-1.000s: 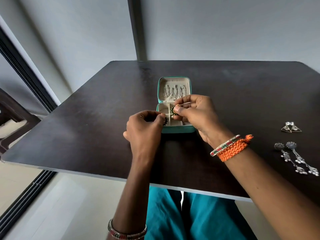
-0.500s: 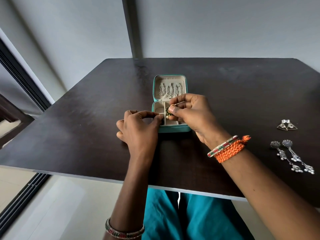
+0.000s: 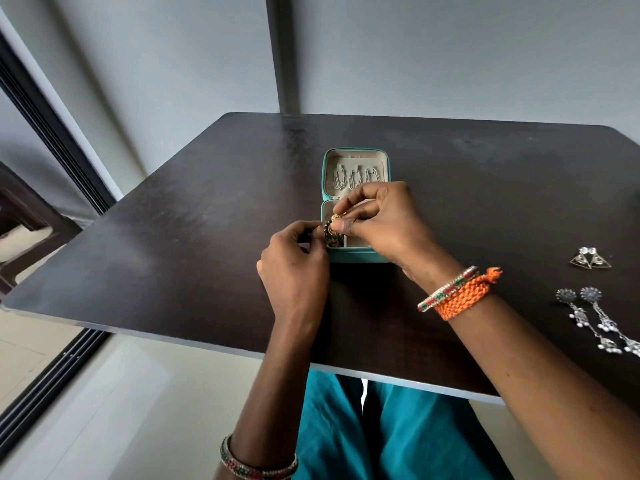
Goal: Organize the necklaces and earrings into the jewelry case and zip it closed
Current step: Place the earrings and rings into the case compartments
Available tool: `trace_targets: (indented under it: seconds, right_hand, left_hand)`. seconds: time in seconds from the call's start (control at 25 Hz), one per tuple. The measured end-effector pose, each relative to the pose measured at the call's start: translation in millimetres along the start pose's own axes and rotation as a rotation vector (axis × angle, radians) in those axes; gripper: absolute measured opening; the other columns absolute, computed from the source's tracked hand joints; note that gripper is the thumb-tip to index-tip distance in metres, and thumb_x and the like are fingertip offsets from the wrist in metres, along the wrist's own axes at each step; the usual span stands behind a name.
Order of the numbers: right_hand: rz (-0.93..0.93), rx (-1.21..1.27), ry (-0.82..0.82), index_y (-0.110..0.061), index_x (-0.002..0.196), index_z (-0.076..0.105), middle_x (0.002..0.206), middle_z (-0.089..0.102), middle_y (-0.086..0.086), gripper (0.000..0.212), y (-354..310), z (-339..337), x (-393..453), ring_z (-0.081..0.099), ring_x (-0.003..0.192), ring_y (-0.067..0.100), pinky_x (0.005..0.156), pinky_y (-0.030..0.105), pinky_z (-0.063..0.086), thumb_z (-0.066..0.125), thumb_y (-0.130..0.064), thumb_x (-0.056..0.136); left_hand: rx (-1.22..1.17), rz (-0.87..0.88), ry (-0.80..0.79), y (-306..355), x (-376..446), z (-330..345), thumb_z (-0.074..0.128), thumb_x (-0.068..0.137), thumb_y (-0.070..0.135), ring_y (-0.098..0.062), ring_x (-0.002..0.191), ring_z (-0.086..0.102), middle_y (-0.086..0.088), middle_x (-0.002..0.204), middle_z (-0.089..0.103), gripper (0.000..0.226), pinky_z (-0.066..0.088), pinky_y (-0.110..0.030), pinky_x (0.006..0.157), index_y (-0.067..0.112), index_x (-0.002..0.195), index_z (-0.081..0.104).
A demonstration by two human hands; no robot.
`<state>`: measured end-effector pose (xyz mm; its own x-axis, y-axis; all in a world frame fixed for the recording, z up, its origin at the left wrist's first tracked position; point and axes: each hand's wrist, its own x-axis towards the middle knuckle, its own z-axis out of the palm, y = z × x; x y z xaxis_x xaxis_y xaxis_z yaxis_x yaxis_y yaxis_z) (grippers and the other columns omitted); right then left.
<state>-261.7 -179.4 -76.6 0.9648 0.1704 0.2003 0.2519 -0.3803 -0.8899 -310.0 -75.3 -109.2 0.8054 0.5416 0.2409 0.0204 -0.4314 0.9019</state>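
A small teal jewelry case [image 3: 356, 257] lies open in the middle of the dark table [image 3: 194, 216]. Silver necklaces [image 3: 354, 177] hang in its cream lid. My right hand [image 3: 384, 220] pinches a gold and green earring [image 3: 334, 226] just above the case's left compartment. My left hand [image 3: 294, 268] sits at the case's front left corner with fingertips pinching a dark green earring [image 3: 327, 233] beside the first one. Both hands hide most of the tray's compartments.
At the table's right side lie a pair of triangular silver earrings [image 3: 590, 259] and a pair of long dangling silver earrings [image 3: 601, 322]. The table's near edge runs just above my teal-clothed lap. A wall stands behind the table, a window frame at left.
My left hand has moved up and right to the case's left compartment, meeting my right hand's fingertips. The earring in my right hand sits a little lower and further left.
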Motion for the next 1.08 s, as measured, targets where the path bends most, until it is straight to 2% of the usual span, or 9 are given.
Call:
trace_targets:
  seconds: [0.08, 0.24, 0.4, 0.52, 0.6, 0.72, 0.92, 1.04, 1.08]
  right_hand:
    - [-0.005, -0.070, -0.020, -0.022, 0.061, 0.060, 0.058, 0.066, -0.004, 0.029, -1, 5, 3, 0.066, 0.059, 0.008, 0.073, 0.034, 0.058, 0.080, -0.002, 0.067]
    - [-0.066, -0.305, 0.014, -0.018, 0.061, 0.062, 0.057, 0.065, -0.011, 0.022, -1, 9, 5, 0.066, 0.060, 0.003, 0.070, 0.031, 0.057, 0.083, -0.011, 0.063]
    - [-0.071, -0.315, 0.028, -0.018, 0.063, 0.063, 0.060, 0.067, -0.010, 0.020, -2, 8, 3, 0.066, 0.063, 0.006, 0.077, 0.038, 0.055, 0.082, -0.012, 0.065]
    - [-0.101, -0.347, 0.028, -0.020, 0.067, 0.069, 0.069, 0.068, -0.009, 0.013, -3, 9, 2, 0.066, 0.075, 0.013, 0.083, 0.042, 0.052, 0.080, -0.014, 0.068]
    - [-0.143, -0.425, 0.011, -0.020, 0.073, 0.072, 0.075, 0.062, -0.009, 0.008, -3, 12, 1, 0.059, 0.079, 0.014, 0.083, 0.038, 0.050, 0.078, -0.016, 0.071]
    - [-0.157, -0.462, 0.025, -0.020, 0.076, 0.072, 0.062, 0.046, -0.015, 0.006, -2, 15, 2, 0.050, 0.072, 0.008, 0.079, 0.034, 0.048, 0.076, -0.017, 0.074]
    - [-0.111, -0.348, 0.125, -0.020, 0.072, 0.071, 0.059, 0.057, -0.013, 0.004, 3, 3, 6, 0.051, 0.058, 0.001, 0.069, 0.025, 0.046, 0.074, -0.017, 0.075]
    - [-0.117, -0.437, 0.018, -0.019, 0.075, 0.073, 0.061, 0.057, -0.014, 0.004, 5, 4, 2, 0.057, 0.066, 0.007, 0.074, 0.030, 0.048, 0.072, -0.019, 0.078]
    - [-0.117, -0.437, 0.012, -0.018, 0.074, 0.072, 0.060, 0.056, -0.015, 0.005, 6, 4, 3, 0.055, 0.064, 0.004, 0.074, 0.027, 0.047, 0.071, -0.019, 0.079]
  left_hand:
    - [0.004, -0.005, 0.001, -1, 1, -1, 0.059, 0.088, 0.023, -0.008, 0.078, 0.065, 0.008, 0.083, 0.073, 0.016, 0.050, -0.043, 0.088, 0.027, 0.091, 0.074]
    - [-0.005, -0.013, -0.008, -4, 2, -1, 0.059, 0.088, 0.021, -0.006, 0.077, 0.065, 0.010, 0.082, 0.072, 0.016, 0.051, -0.042, 0.086, 0.026, 0.091, 0.074]
    - [-0.001, -0.011, -0.003, -5, 3, 0, 0.059, 0.087, 0.020, -0.008, 0.077, 0.065, 0.009, 0.081, 0.072, 0.017, 0.051, -0.044, 0.087, 0.027, 0.090, 0.074]
    - [-0.002, -0.007, -0.001, -5, 3, 0, 0.059, 0.087, 0.020, -0.007, 0.078, 0.065, 0.009, 0.082, 0.072, 0.017, 0.051, -0.043, 0.086, 0.026, 0.091, 0.074]
    - [-0.002, -0.008, -0.001, -5, 3, 0, 0.059, 0.087, 0.020, -0.006, 0.078, 0.065, 0.008, 0.084, 0.073, 0.017, 0.051, -0.042, 0.087, 0.025, 0.092, 0.074]
    - [-0.002, -0.011, 0.002, -4, 3, -1, 0.059, 0.087, 0.020, -0.007, 0.078, 0.065, 0.007, 0.084, 0.073, 0.017, 0.051, -0.043, 0.087, 0.024, 0.093, 0.075]
    - [-0.019, -0.005, -0.002, -4, 1, -1, 0.059, 0.088, 0.020, -0.005, 0.076, 0.065, 0.010, 0.083, 0.071, 0.015, 0.052, -0.044, 0.087, 0.025, 0.093, 0.073]
    - [-0.029, -0.013, 0.007, -3, 1, -2, 0.059, 0.088, 0.021, -0.004, 0.074, 0.064, 0.011, 0.079, 0.070, 0.014, 0.052, -0.045, 0.087, 0.025, 0.092, 0.072]
    - [-0.032, -0.017, 0.005, -2, 0, -3, 0.058, 0.089, 0.021, -0.004, 0.074, 0.064, 0.013, 0.077, 0.068, 0.015, 0.052, -0.045, 0.087, 0.025, 0.090, 0.072]
